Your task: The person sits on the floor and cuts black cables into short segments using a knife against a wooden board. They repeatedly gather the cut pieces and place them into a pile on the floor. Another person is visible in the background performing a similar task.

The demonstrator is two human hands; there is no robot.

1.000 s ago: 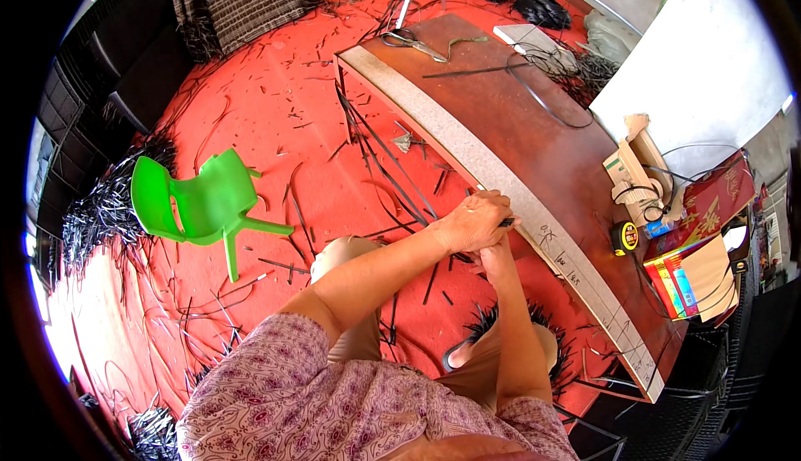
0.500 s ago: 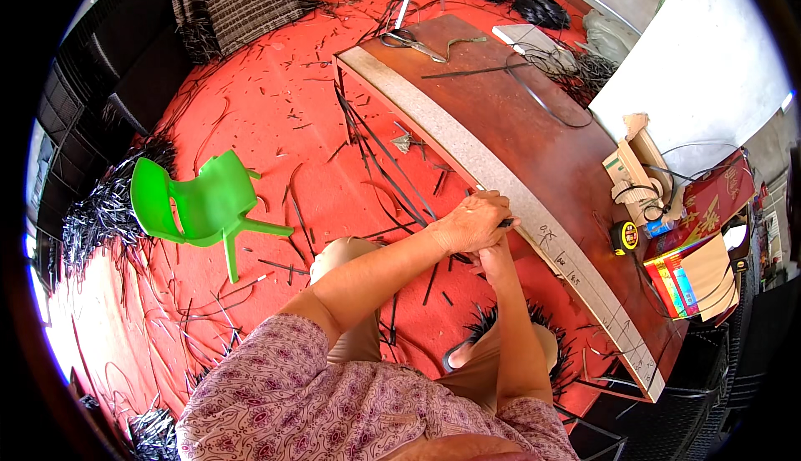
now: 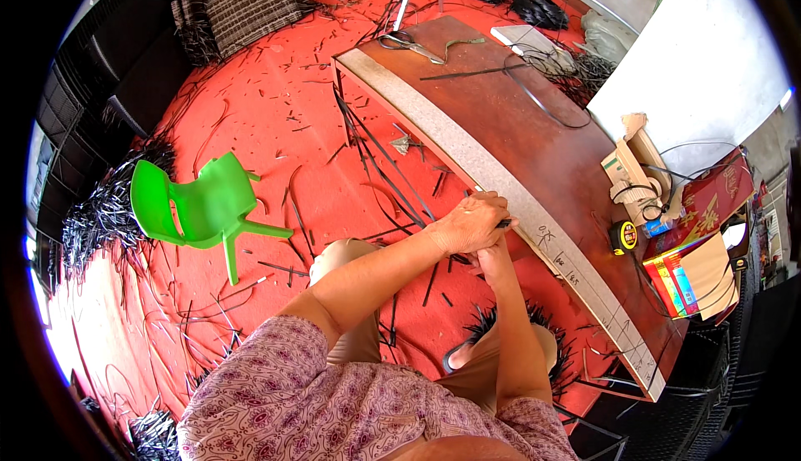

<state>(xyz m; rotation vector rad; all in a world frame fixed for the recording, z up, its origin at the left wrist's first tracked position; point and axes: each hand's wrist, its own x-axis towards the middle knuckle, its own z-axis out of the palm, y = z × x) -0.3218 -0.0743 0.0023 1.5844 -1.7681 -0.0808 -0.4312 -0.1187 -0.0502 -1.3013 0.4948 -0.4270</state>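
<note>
My two hands meet at the near edge of a brown wooden table (image 3: 534,148). My left hand (image 3: 474,222) is on top, its fingers closed; a small dark end shows past its fingers, of a thing I cannot make out. Just below, partly covered by the left, is my right hand (image 3: 494,259), its fingers curled in against the left hand and mostly hidden. A pale board strip (image 3: 467,148) with handwritten marks runs along the table edge beside them. Black flat strips (image 3: 380,165) hang and lie below the edge to the left of the hands.
Scissors (image 3: 410,46) lie at the table's far end. A yellow-black tape measure (image 3: 623,237), torn cardboard (image 3: 638,173) and a red box (image 3: 717,194) sit on its right. A green plastic chair (image 3: 204,202) stands on the red floor (image 3: 275,119), littered with black strip scraps.
Almost nothing differs. The hands stay together at the table edge in the same grip, and the view has shifted very slightly.
</note>
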